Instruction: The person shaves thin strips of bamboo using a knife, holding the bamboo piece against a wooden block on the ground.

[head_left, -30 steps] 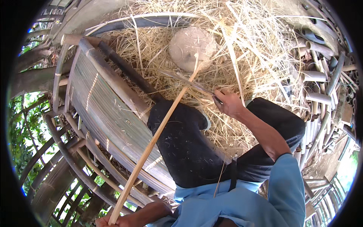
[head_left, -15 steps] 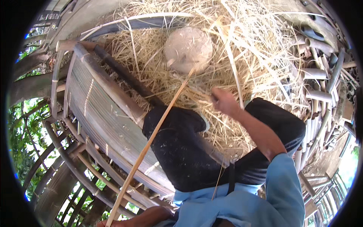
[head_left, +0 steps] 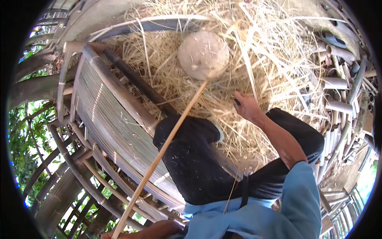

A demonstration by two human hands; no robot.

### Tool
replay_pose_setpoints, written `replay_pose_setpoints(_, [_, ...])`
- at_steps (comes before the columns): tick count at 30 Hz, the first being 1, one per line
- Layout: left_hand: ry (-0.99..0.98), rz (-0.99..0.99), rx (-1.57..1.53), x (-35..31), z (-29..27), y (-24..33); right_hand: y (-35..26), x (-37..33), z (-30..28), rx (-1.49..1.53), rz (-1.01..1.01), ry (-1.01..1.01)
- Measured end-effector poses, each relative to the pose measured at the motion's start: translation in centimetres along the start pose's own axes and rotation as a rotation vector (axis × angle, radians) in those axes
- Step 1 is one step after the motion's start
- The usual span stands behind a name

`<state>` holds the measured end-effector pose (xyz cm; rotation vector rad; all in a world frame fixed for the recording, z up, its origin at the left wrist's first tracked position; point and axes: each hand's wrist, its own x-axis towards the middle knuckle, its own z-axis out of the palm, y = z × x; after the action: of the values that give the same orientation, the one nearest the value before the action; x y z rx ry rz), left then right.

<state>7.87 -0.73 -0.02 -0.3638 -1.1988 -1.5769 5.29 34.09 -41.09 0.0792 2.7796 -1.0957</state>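
Note:
A long, pale brown bamboo strip [head_left: 163,149] runs from the lower left, across my left thigh, up to a round wood block [head_left: 203,55]. My left hand [head_left: 109,235] is closed around its lower end, partly cut off by the picture's edge. The strip's far tip is at the near edge of the block, blurred. My right hand [head_left: 247,106] is a fist above the shavings, right of the strip and apart from it. A small dark piece, like a handle end, shows at its fingers; the rest of that thing is lost in blur.
Thin straw-coloured shavings [head_left: 282,63] cover the ground around the block. On my left lies a slatted bamboo seat [head_left: 115,107] with thick poles along its edge. Cut bamboo pieces [head_left: 336,83] are piled at the right. My legs in black trousers [head_left: 195,167] are bent before me.
My right hand has moved slightly right, away from the strip. The whole view has shifted a little. My left hand keeps its hold on the strip.

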Motion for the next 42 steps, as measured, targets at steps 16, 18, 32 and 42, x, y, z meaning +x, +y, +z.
replay_pose_setpoints(16, [0.032,-0.329,-0.452,0.4,0.2,1.6,-15.8,-6.5,-7.1,0.186,0.058,0.011])
replay_pose_setpoints(18, [-0.156,-0.318,-0.424,0.1,-0.9,1.9,-19.2,-8.4,-7.5,0.213,-0.005,0.017])
replay_pose_setpoints(32, [0.026,-0.153,-0.143,-3.9,-2.6,3.9,-35.0,-16.4,-13.8,0.156,-0.577,0.118])
replay_pose_setpoints(42, [-0.093,-0.168,-0.25,-4.0,-3.8,4.1,-34.3,-16.9,-11.4,0.102,-0.6,-0.015])
